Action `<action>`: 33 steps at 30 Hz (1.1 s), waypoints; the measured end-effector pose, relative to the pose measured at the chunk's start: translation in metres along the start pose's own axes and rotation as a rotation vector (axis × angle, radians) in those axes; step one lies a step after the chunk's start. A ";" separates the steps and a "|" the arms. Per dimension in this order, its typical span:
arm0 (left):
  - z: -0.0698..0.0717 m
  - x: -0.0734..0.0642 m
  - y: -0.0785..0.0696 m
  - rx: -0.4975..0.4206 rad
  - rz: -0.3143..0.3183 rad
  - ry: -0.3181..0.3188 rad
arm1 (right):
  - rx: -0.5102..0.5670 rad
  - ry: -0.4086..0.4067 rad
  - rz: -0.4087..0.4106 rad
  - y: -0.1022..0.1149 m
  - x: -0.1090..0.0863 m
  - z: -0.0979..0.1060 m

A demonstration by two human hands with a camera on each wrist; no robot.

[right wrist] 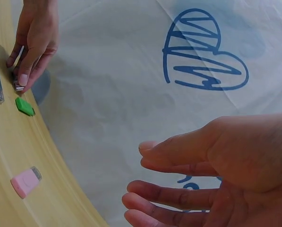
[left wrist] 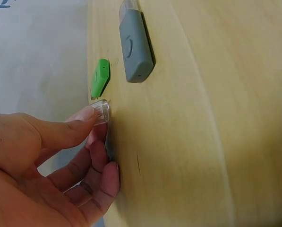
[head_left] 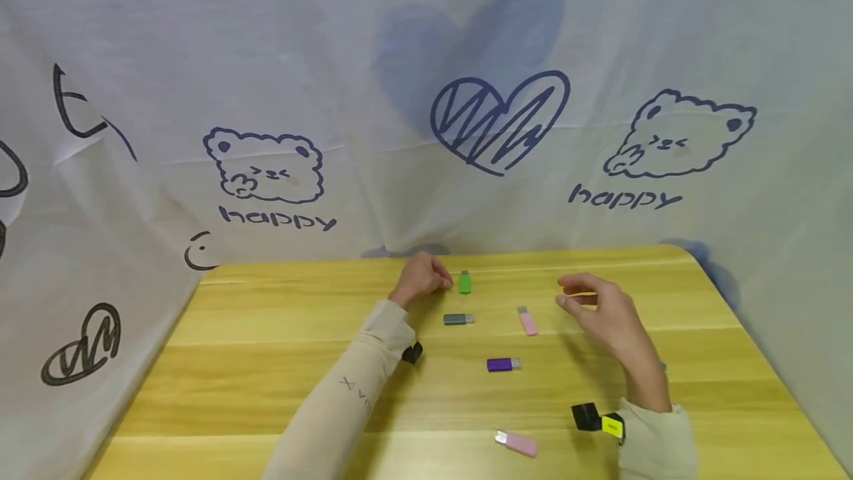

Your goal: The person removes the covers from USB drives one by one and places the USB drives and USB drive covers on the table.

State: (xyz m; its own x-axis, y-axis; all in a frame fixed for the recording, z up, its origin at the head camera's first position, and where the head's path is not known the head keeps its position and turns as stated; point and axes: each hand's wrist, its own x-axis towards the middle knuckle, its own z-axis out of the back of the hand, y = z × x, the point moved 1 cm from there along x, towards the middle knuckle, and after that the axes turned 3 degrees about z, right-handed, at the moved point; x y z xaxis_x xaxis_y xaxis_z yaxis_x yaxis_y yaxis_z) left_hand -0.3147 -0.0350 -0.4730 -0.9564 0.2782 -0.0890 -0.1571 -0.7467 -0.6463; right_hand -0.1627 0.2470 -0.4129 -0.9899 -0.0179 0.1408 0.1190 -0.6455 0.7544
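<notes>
Near the table's back edge my left hand (head_left: 418,278) pinches a small clear plastic cap (left wrist: 101,111) between thumb and finger, the other fingers curled below. Just right of it lies a green USB stick (head_left: 464,282), apart from the fingers. A grey USB stick (head_left: 457,319) with a clear cap sits a little nearer. Over the table's right part my right hand (head_left: 603,313) hovers with loosely bent fingers and nothing visible in its grasp. Left of that hand lies a pink USB stick (head_left: 527,321).
A purple USB stick (head_left: 503,364) lies mid-table and a second pink one (head_left: 516,443) near the front. Beside the right wrist, a small bluish object (head_left: 663,367) is mostly hidden. A printed cloth (head_left: 400,191) hangs behind the wooden table (head_left: 266,361).
</notes>
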 end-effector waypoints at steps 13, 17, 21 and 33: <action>-0.001 -0.006 0.003 -0.047 -0.036 -0.075 | 0.021 0.025 -0.027 -0.005 0.002 -0.007; 0.006 -0.014 0.003 -0.155 -0.070 -0.102 | 0.021 0.030 -0.025 -0.006 0.004 -0.010; 0.013 -0.034 0.002 -0.271 -0.107 -0.153 | 0.011 0.020 -0.013 -0.006 0.007 -0.015; 0.011 -0.092 0.014 -0.472 -0.158 -0.327 | -0.022 0.045 -0.074 -0.013 0.014 -0.042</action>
State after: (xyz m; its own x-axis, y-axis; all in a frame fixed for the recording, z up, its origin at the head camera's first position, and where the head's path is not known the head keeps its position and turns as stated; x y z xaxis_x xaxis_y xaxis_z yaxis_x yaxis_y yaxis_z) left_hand -0.2312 -0.0779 -0.4661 -0.9684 0.1073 0.2250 -0.2484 -0.3410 -0.9067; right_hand -0.1817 0.2233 -0.4472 -0.9984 -0.0035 0.0563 0.0444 -0.6628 0.7474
